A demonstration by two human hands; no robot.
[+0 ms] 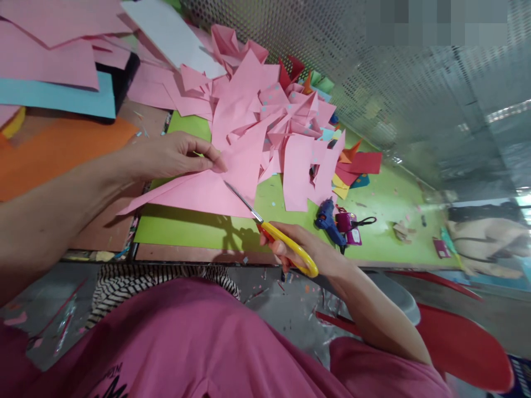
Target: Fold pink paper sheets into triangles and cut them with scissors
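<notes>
My left hand pinches a sheet of pink paper near its middle, above the table's front part. In my right hand is a pair of scissors with yellow and red handles. Their metal blades point up and left, overlapping the pink sheet, with the tip close to my left fingertips. Whether the blades are apart is hard to see. Just beyond lies a heap of folded and cut pink paper, some pieces with small blue dots.
A blue glue gun and a purple box lie right of the scissors. Orange paper, a light blue strip and pink sheets cover the left side. A perforated metal panel borders the back. A red chair stands at lower right.
</notes>
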